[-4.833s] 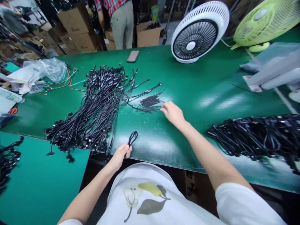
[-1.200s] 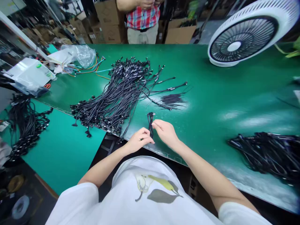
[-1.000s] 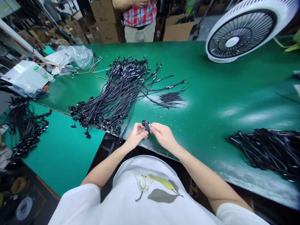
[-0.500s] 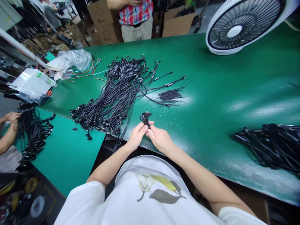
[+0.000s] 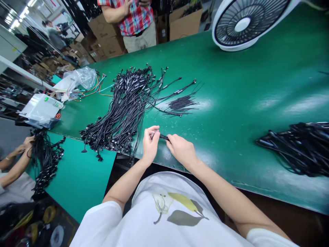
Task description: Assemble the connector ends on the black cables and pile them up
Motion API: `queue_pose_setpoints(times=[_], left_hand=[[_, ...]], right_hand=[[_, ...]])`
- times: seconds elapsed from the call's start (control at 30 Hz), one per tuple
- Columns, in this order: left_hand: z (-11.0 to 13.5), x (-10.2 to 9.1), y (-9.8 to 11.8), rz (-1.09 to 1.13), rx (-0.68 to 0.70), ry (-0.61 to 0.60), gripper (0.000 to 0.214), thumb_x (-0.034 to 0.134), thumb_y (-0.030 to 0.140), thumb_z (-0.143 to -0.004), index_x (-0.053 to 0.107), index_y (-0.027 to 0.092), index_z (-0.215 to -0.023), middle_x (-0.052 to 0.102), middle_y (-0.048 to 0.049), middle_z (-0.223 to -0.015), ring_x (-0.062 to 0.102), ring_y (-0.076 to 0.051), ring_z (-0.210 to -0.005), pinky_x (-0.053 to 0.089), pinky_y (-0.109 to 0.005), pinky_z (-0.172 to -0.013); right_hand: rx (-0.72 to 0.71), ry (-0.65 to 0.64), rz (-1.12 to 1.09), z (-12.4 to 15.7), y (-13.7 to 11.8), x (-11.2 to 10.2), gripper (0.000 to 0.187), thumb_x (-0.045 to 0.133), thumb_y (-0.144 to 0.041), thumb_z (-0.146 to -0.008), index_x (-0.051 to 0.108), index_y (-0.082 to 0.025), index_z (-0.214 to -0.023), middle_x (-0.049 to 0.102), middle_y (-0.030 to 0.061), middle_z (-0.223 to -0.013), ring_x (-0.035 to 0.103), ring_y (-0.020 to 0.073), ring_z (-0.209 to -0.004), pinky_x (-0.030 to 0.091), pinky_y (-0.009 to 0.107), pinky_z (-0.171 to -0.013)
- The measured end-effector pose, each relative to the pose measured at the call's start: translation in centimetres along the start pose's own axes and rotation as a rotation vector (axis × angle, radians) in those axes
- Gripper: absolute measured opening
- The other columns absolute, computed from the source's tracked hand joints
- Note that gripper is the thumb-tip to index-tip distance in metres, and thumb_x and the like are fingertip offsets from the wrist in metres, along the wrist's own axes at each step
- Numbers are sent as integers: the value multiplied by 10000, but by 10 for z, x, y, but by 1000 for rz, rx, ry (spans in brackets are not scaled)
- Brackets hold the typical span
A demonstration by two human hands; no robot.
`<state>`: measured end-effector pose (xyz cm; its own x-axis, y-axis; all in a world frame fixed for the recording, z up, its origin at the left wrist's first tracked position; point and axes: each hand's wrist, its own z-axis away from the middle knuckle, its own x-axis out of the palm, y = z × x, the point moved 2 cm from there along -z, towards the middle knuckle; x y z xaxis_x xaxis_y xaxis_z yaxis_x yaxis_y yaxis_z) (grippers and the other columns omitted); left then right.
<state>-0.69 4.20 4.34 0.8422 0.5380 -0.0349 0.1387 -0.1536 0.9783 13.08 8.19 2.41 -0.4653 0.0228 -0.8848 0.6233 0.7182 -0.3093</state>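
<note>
A folded black cable (image 5: 163,137) stretches between my two hands over the front of the green table. My left hand (image 5: 150,143) is closed around its left end, and the fingers cover most of that end. At the other end my right hand (image 5: 180,148) pinches the cable between thumb and fingers. Beyond them lies a small bundle of thin black ties (image 5: 181,104). To the left spreads a large pile of black cables (image 5: 125,106) with connectors at their ends.
Bundled black cables (image 5: 298,149) lie at the right edge. A white fan (image 5: 239,27) stands at the back right. A white box (image 5: 41,109) and a plastic bag (image 5: 86,78) sit at left. A co-worker's hands (image 5: 27,145) handle cables there; another person (image 5: 137,24) stands behind the table.
The cable bundle has turned from standing upright above my fingers to lying level between my hands. My hands have moved slightly apart. The whole view has shifted a little.
</note>
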Motion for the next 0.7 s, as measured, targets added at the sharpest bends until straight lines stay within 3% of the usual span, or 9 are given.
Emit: queue_pose_setpoints(times=[0.1, 0.17, 0.27, 0.33, 0.43, 0.53, 0.63, 0.7], left_hand=[[5, 17, -6, 143, 1, 86, 217, 431, 392, -963, 493, 216, -1072, 604, -86, -1207, 568, -165, -1164, 412, -420, -1054], [5, 23, -8, 194, 16, 43, 268, 433, 395, -958, 483, 228, -1161, 603, -84, -1188, 564, -177, -1174, 403, -423, -1067], [4, 23, -7, 154, 82, -144, 361, 430, 446, -939, 511, 214, -1203, 581, -101, -1215, 539, -225, -1207, 381, -441, -1085], [4, 19, -1, 64, 161, -292, 428, 379, 480, -941, 506, 210, -1247, 546, -115, -1275, 496, -251, -1253, 345, -460, -1108], [8, 11, 12, -121, 300, -526, 503, 277, 494, -954, 447, 212, -1334, 480, -140, -1364, 415, -274, -1327, 303, -484, -1129], [16, 11, 16, -304, 442, -817, 503, 270, 455, -952, 428, 213, -1364, 475, -159, -1381, 374, -288, -1364, 273, -514, -1135], [26, 16, 5, -515, 552, -1084, 462, 369, 380, -928, 464, 232, -1355, 495, -145, -1381, 387, -288, -1359, 238, -527, -1146], [24, 10, -4, -710, 573, -1124, 465, 414, 353, -916, 467, 241, -1364, 493, -129, -1398, 398, -285, -1350, 243, -518, -1147]], right_hand=[[95, -31, -189, -1, 0, -1, 256, 385, -290, -974, 611, -169, -975, 654, 73, -859, 599, 172, -774, 356, 265, -658], [171, -89, -422, -1, 0, 0, 213, 412, -307, -951, 582, -179, -962, 648, 66, -868, 599, 175, -773, 377, 264, -660], [288, -270, -879, 2, 0, 1, 239, 399, -405, -938, 517, -199, -910, 557, -1, -695, 522, 136, -572, 363, 248, -541], [374, -408, -1186, 7, 0, 0, 324, 347, -497, -942, 471, -208, -865, 393, -64, -570, 365, 96, -420, 296, 226, -436], [410, -557, -1455, 18, 1, -1, 426, 311, -606, -928, 437, -209, -837, 256, -101, -539, 244, 71, -369, 257, 210, -375], [253, -629, -1307, 35, 5, 1, 455, 297, -599, -940, 485, -191, -865, 389, -66, -546, 381, 95, -405, 356, 228, -434], [131, -575, -771, 52, 16, 1, 408, 340, -508, -966, 586, -183, -936, 603, 24, -677, 567, 149, -574, 416, 249, -571], [195, -533, -376, 60, 39, -7, 358, 401, -459, -967, 633, -188, -932, 674, 60, -777, 614, 168, -662, 399, 244, -612]])
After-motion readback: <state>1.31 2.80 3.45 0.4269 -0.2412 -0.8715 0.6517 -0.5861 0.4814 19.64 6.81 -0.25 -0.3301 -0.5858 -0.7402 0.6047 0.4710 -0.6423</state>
